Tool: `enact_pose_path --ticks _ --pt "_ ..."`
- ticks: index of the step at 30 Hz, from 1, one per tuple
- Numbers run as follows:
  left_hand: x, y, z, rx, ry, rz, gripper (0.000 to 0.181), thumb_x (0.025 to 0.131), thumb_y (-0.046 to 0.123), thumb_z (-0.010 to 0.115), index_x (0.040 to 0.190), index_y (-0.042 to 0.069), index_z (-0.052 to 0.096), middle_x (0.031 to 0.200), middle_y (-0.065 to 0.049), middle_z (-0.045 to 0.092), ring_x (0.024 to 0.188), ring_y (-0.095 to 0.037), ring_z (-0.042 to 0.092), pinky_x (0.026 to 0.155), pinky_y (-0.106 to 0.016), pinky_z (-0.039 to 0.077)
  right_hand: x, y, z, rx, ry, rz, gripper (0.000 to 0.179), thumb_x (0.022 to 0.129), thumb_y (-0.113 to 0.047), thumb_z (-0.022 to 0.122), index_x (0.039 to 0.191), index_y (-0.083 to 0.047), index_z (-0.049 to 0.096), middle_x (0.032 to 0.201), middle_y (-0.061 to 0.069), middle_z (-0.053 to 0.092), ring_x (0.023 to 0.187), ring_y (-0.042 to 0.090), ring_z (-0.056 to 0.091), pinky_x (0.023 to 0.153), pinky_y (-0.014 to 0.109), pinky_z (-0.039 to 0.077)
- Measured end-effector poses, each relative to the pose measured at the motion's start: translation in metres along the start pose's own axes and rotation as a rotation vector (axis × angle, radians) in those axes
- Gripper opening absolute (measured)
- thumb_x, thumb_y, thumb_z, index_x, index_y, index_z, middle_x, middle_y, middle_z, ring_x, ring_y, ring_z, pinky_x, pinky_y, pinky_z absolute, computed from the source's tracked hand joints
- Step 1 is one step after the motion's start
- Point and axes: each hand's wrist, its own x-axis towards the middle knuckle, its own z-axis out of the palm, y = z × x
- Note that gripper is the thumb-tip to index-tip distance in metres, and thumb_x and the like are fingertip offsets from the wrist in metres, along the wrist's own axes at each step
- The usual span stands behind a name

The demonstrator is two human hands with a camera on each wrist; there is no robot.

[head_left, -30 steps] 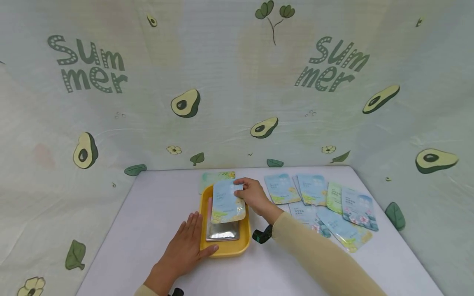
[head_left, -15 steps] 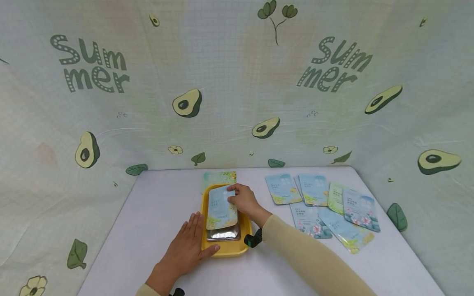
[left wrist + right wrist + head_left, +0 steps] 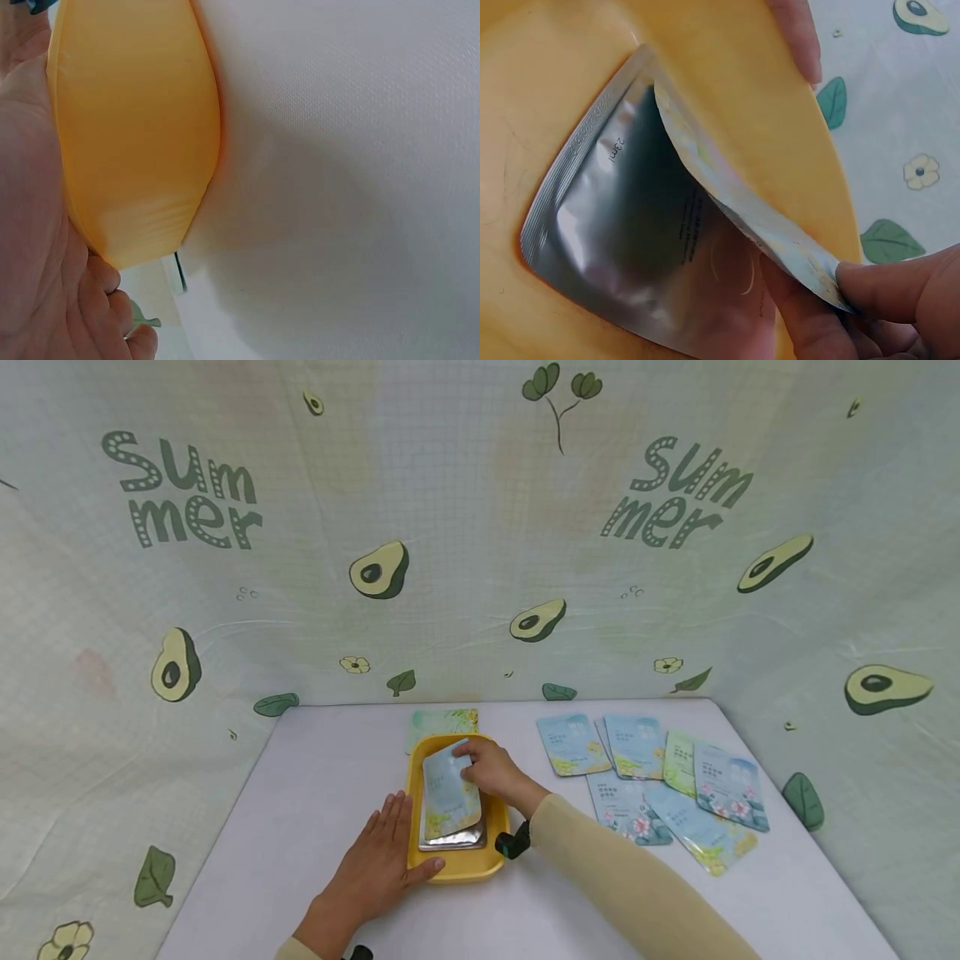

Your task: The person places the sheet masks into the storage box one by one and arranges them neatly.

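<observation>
A yellow tray (image 3: 465, 867) stands mid-table. Inside it lies a silver-backed sheet mask sachet (image 3: 622, 202), printed "23ml" and pinkish at one end. My right hand (image 3: 501, 775) pinches a light blue sheet mask sachet (image 3: 450, 797) by its upper right edge, thumb on one face and fingers on the other. That sachet slants over the silver one, its lower end at or close to it; contact is hard to tell. My left hand (image 3: 378, 864) rests along the tray's left wall with straight fingers, its thumb at the near rim.
Behind the tray lies a green sachet (image 3: 442, 720), partly covered by the tray. Several blue and green sachets (image 3: 633, 747) overlap on the right of the white table (image 3: 300, 793). A printed cloth (image 3: 450, 527) hangs at the back and sides.
My right hand has carried the blue sachet left and down into the tray, over the silver one. The sachet has tilted a little. My left hand stays at the tray.
</observation>
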Motion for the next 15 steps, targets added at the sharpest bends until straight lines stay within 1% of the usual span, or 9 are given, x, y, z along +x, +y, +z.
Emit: enact_pose_path --ticks 2,5,7,9,12,15 --pt "0.0002 -0.0003 0.0005 0.001 -0.001 -0.002 0.107 0.099 0.072 0.053 0.166 -0.005 0.020 0.174 -0.024 0.020 0.162 -0.040 0.018 0.129 -0.058 0.026 0.0001 -0.0008 -0.0005 -0.009 -0.014 0.010 0.036 0.097 -0.005 0.071 0.132 -0.011 0.072 0.139 0.017 0.066 0.125 0.031 0.063 0.103 0.049 0.056" --pt "0.0002 -0.0005 0.0009 -0.001 -0.002 -0.001 0.106 0.100 0.071 0.054 0.166 -0.005 0.020 0.174 -0.024 0.020 0.162 -0.040 0.018 0.129 -0.058 0.026 0.0000 -0.0024 -0.0011 -0.013 -0.058 0.024 0.042 0.096 -0.006 0.072 0.138 -0.007 0.067 0.136 0.017 0.067 0.118 0.028 0.064 0.102 0.048 0.056" --pt "0.0002 -0.0007 0.0012 0.001 -0.002 0.001 0.106 0.100 0.070 0.055 0.165 -0.006 0.020 0.174 -0.024 0.020 0.163 -0.040 0.017 0.129 -0.057 0.026 -0.0008 -0.0035 -0.0019 -0.026 -0.087 0.029 0.046 0.096 -0.005 0.072 0.141 -0.006 0.064 0.136 0.017 0.067 0.118 0.028 0.064 0.104 0.048 0.055" --pt "0.0001 -0.0008 0.0013 0.007 -0.001 0.001 0.105 0.100 0.069 0.055 0.165 -0.006 0.020 0.174 -0.024 0.020 0.162 -0.040 0.018 0.129 -0.057 0.026 -0.0020 -0.0042 -0.0026 -0.044 -0.105 0.025 0.050 0.094 -0.004 0.073 0.143 -0.006 0.062 0.135 0.017 0.067 0.116 0.026 0.066 0.101 0.045 0.057" --pt "0.0002 -0.0012 0.0017 0.009 0.001 0.003 0.105 0.100 0.069 0.056 0.165 -0.007 0.021 0.173 -0.025 0.020 0.162 -0.040 0.019 0.128 -0.058 0.027 -0.0045 -0.0045 -0.0039 -0.070 -0.115 0.018 0.055 0.092 -0.002 0.075 0.145 -0.007 0.062 0.133 0.019 0.068 0.104 0.024 0.070 0.084 0.044 0.064" --pt "0.0001 -0.0010 0.0017 0.008 -0.002 -0.003 0.106 0.100 0.069 0.055 0.165 -0.007 0.021 0.173 -0.024 0.020 0.162 -0.040 0.019 0.128 -0.057 0.027 -0.0069 -0.0055 -0.0058 -0.081 -0.114 0.020 0.055 0.091 -0.002 0.076 0.145 -0.008 0.063 0.130 0.022 0.068 0.090 0.025 0.073 0.069 0.045 0.066"
